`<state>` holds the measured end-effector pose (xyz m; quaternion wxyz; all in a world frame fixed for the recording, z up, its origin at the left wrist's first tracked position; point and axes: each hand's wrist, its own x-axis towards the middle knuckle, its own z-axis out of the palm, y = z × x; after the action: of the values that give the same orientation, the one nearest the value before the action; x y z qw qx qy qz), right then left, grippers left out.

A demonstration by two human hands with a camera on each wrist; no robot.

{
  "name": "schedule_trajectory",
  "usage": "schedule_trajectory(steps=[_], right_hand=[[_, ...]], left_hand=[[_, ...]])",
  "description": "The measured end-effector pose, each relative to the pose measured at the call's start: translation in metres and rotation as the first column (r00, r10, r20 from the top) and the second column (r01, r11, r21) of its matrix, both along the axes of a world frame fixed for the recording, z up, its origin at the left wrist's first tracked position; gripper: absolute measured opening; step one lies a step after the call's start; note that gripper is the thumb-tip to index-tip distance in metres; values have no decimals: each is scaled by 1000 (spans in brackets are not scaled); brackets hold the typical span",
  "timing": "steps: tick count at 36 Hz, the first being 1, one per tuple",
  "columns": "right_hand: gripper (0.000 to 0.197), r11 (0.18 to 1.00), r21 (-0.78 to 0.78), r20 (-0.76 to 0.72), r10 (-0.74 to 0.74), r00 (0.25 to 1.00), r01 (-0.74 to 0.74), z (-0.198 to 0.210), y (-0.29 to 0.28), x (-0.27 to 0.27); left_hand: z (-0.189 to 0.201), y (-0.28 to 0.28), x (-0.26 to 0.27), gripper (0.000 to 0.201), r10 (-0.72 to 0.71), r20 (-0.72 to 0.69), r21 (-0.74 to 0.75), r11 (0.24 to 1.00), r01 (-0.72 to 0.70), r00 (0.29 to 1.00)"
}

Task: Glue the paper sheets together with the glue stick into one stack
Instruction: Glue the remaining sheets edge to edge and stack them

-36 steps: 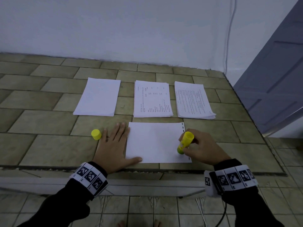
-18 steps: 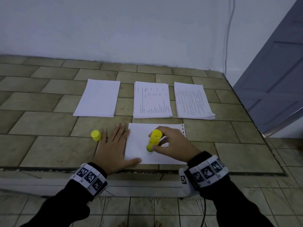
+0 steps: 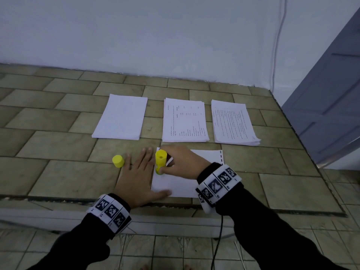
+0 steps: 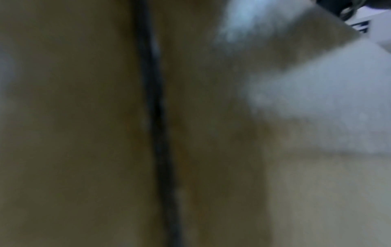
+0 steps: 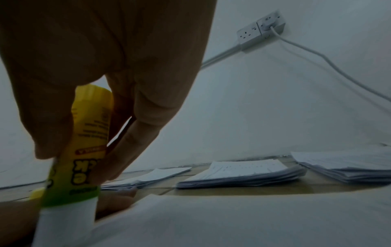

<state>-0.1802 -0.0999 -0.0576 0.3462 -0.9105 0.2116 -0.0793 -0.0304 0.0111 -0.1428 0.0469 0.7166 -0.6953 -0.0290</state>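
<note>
The right hand (image 3: pixel 181 164) grasps the glue stick (image 3: pixel 161 161) with thumb and fingers around its barrel; the stick stands almost upright, long axis near vertical, white tip down on the left part of the sheet (image 3: pixel 181 187), close to its left edge. The left hand (image 3: pixel 136 178) lies flat with straight fingers just beside the stick, thumb pressing the sheet's near-left corner. The rest of the sheet lies to the right of the tip, so I judge the next stroke goes that way.

Fingers (image 5: pixel 135 127) around glue stick (image 5: pixel 84 150)
</note>
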Motion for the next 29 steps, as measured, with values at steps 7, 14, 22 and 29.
schedule_trajectory(steps=[7, 14, 22, 29], right_hand=[[23, 991, -22, -73, -134, 988, 133, 8, -32, 17], [20, 972, 7, -49, -233, 971, 233, 11, -40, 9], [20, 970, 124, 36, -215, 976, 210, 6, -15, -54], [18, 970, 199, 66, -156, 986, 140, 1, 7, -85]], left_hand=[[-1, 0, 1, 126, 22, 8, 8, 1000, -22, 1000], [-1, 1, 1, 122, 18, -4, 8, 1000, -18, 1000], [1, 1, -1, 123, 44, -10, -6, 999, -44, 999], [0, 1, -2, 121, 42, -14, -20, 999, -42, 999]])
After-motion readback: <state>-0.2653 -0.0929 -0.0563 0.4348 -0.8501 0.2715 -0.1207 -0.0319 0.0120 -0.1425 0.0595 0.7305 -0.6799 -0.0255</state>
